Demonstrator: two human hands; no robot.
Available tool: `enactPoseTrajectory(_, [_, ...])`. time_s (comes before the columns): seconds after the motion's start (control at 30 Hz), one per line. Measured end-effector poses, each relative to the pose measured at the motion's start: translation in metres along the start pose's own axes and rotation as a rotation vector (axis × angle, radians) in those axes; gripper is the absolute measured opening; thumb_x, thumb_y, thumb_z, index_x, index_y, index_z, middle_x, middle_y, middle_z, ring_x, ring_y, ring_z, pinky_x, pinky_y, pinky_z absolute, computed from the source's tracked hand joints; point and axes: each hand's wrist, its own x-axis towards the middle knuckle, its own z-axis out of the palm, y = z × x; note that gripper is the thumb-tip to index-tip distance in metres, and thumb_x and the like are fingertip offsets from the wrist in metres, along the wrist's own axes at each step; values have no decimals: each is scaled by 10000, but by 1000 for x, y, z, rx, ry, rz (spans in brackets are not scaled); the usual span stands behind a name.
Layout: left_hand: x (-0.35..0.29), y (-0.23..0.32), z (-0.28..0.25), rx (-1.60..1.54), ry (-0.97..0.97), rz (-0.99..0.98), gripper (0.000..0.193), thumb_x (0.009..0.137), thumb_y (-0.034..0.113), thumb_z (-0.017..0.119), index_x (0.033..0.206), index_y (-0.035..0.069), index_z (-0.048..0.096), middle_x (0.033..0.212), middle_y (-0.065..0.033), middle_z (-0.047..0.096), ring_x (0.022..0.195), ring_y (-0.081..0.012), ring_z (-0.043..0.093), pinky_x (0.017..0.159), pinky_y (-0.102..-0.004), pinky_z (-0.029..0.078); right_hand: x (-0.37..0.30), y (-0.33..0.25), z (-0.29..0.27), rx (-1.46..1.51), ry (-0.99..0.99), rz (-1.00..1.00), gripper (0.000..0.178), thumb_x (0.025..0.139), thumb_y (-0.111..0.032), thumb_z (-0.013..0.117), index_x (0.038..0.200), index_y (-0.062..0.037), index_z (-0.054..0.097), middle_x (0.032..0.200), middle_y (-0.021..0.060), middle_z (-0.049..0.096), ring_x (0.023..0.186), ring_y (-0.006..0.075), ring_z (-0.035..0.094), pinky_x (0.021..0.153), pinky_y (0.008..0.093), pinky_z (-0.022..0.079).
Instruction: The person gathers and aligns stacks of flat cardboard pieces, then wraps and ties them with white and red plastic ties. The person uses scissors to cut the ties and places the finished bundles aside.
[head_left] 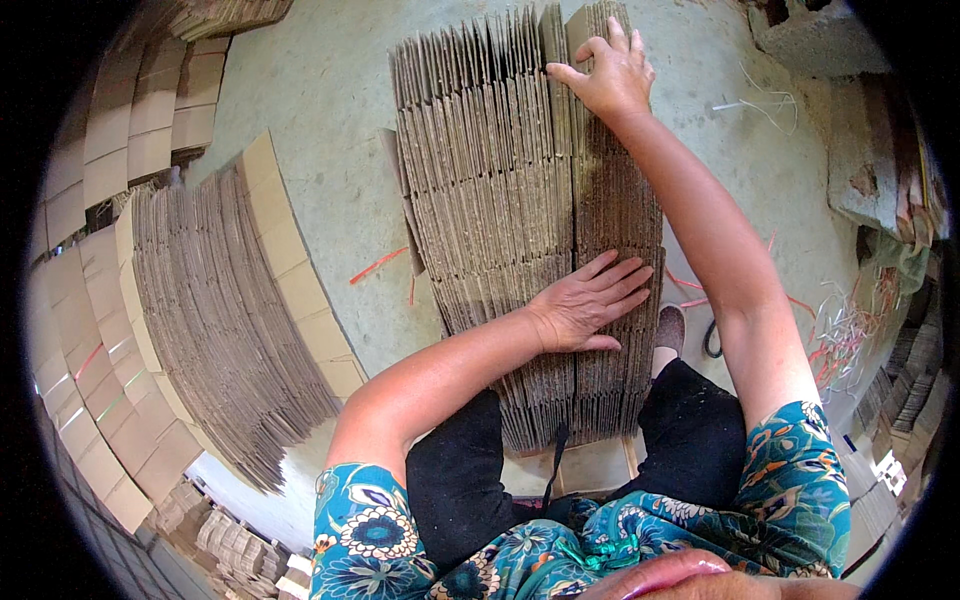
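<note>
A long row of folded brown cardboard sheets (490, 200) stands on edge in front of me, with a narrower, tighter bundle of the same cardboard (615, 190) along its right side. My left hand (590, 305) lies flat across the near half of the narrower bundle, fingers stretched out. At that bundle's far end is my right hand (615, 80), its fingers apart and its thumb reaching left over the gap between the two bundles. Neither hand is closed round anything. The undersides of the right fingers are hidden.
Another curved stack of cardboard (225, 310) stands at the left, beside flat cardboard piles (100, 390). Red strapping strips (378, 266) lie on the pale floor (310, 120). At the right is a tangle of red and white strips (850, 335) below a concrete block (862, 160).
</note>
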Motion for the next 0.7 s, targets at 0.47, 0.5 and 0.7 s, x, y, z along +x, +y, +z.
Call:
enactPoseTrajectory(0.47, [-1,0,3,-13,-8,-10,802,738,520,586,1335,43,343,1453,-144,236,1357,-291,190,1119,-448,108,-7,-22,2,-95,38,-81,479,745,-631,574,870,-177,659,1421,82,350,1359,298,191,1016,654,110])
enactPoseTrajectory(0.5, [0,-1,3,-10,-7,-5,802,736,517,589,1335,44,342,1455,-143,232,1359,-291,185,1120,-449,105,-7,-23,1,-108,34,-74,510,734,-660,568,868,-176,657,1423,81,347,1359,298,191,1019,651,105])
enactPoseTrajectory(0.7, [-3,-1,2,-49,7,-3,777,737,486,607,1328,48,359,1449,-140,249,1358,-296,193,1120,-450,107,-4,-26,-2,-53,-46,-21,372,754,-531,622,876,-181,651,1437,66,325,1367,283,179,1044,626,90])
